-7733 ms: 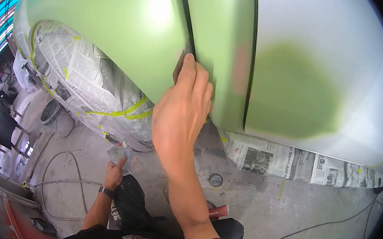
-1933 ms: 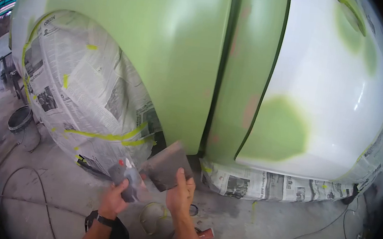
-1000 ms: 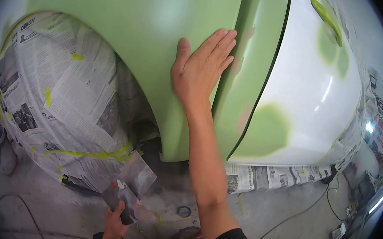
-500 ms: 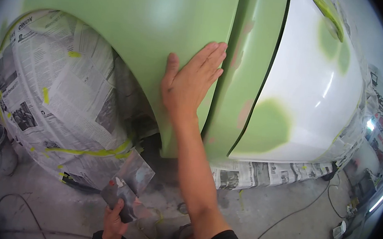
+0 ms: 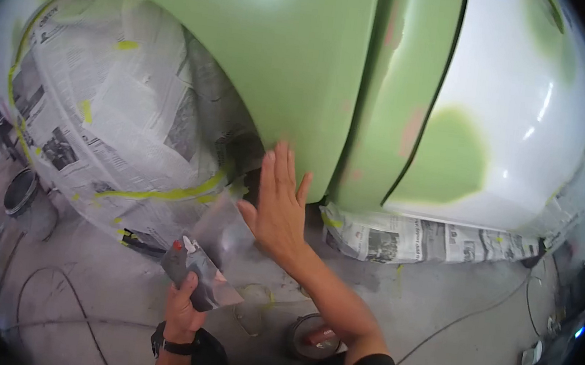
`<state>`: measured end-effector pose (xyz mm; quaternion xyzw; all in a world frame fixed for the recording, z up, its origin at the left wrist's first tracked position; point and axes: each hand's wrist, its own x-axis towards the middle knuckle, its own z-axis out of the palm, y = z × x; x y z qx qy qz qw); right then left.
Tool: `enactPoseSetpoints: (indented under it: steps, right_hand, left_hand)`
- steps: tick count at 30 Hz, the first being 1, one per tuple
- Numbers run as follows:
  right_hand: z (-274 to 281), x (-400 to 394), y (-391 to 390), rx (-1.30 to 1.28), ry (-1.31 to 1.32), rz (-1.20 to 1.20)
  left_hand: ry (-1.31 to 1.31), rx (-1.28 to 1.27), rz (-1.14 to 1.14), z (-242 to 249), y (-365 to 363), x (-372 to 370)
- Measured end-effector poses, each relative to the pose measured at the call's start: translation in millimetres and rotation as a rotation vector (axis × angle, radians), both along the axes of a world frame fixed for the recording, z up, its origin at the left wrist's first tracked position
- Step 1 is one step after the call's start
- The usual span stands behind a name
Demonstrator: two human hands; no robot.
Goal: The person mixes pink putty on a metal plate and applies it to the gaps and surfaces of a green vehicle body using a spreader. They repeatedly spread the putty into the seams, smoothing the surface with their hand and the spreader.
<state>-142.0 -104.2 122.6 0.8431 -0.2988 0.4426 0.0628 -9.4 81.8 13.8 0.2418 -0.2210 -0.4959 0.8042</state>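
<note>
**Flat palm low on the green panel, spreaders in the other hand**

We see the left hand (image 5: 182,307) clenched around a pair of metal spreaders (image 5: 206,259), gripping them by their lower edge, and the blades fan upward with red and white dabs of filler on the near one. A dark watch sits on that wrist. The right hand (image 5: 277,206) is spread wide, fingers straight, grasping nothing, its fingertips at the bottom edge of the green fender (image 5: 278,58) (contact looks likely, though we cannot be sure). Left of it, the wheel arch is masked in newspaper (image 5: 106,111) with yellow-green tape. Right of the panel gap stands the white door (image 5: 528,137) with a green patch. A round can (image 5: 315,333) sits on the concrete floor (image 5: 452,302) below.
</note>
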Motion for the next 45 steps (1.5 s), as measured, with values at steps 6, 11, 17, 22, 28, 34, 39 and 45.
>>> enactPoseSetpoints:
  steps: [6, 11, 17, 22, 28, 34, 39, 45]
  right_hand:
    - [-55.5, -78.8, 19.2, 0.414, -0.16, 0.446]
    - [-90.6, -120.4, 43.3, 0.768, -0.087, 0.612]
    - [-153.0, -140.4, 31.5, 1.227, -0.366, 0.507]
    - [-145.3, -140.8, 26.7, 1.33, -0.616, 0.439]
    - [-106.5, -139.3, 36.0, 1.646, -1.257, 0.538]
    - [-123.9, -149.5, 36.6, 1.821, -1.102, 0.783]
    - [-139.8, -154.0, 39.5, 1.817, -0.901, 0.898]
    - [-145.2, -170.1, 29.8, 1.874, -0.871, 0.848]
  left_hand:
    - [0.004, -0.009, -0.018, -3.5, -3.0, -1.7]
    - [-0.057, 0.097, -0.079, -11.0, -17.7, -21.8]
    - [-0.35, 0.188, -0.192, -8.3, -34.1, -65.5]
    - [-0.475, 0.294, -0.166, -11.7, -30.3, -92.8]
    - [-0.382, 0.429, -0.003, -16.4, 6.5, -90.8]
    - [-0.312, 0.468, 0.348, 15.9, 31.7, -98.3]
    - [-0.289, 0.573, 0.546, 28.4, 42.2, -112.5]
    - [-0.379, 0.616, 0.491, 13.7, 43.1, -103.6]
